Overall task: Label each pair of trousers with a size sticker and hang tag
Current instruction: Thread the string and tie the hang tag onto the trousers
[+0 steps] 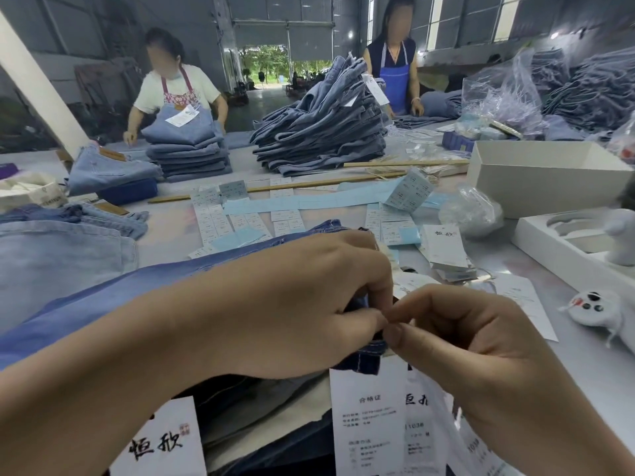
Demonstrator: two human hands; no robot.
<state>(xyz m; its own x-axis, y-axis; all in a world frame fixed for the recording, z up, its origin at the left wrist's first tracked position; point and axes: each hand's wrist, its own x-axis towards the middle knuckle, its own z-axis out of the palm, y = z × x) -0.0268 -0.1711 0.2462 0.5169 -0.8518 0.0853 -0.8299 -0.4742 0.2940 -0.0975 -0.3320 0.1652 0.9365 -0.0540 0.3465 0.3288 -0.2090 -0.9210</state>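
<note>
A pair of blue denim trousers (144,290) lies across the table in front of me. My left hand (309,304) grips a dark belt loop or waistband edge (364,359) of it. My right hand (457,334) meets the left at the fingertips and pinches something small there, too small to tell. White hang tags (369,420) with printed text hang just below the hands. Another tag (161,441) lies by my left forearm. Sheets of size stickers (216,221) and blue backing strips (309,202) are spread across the middle of the table.
Light jeans (62,255) lie at left, with stacks of folded jeans (323,132) further back. Two people work at the far side. A white box (543,176), a white tray (563,249), loose tags (446,252), plastic bags (470,211) and a small white toy (598,310) sit at right.
</note>
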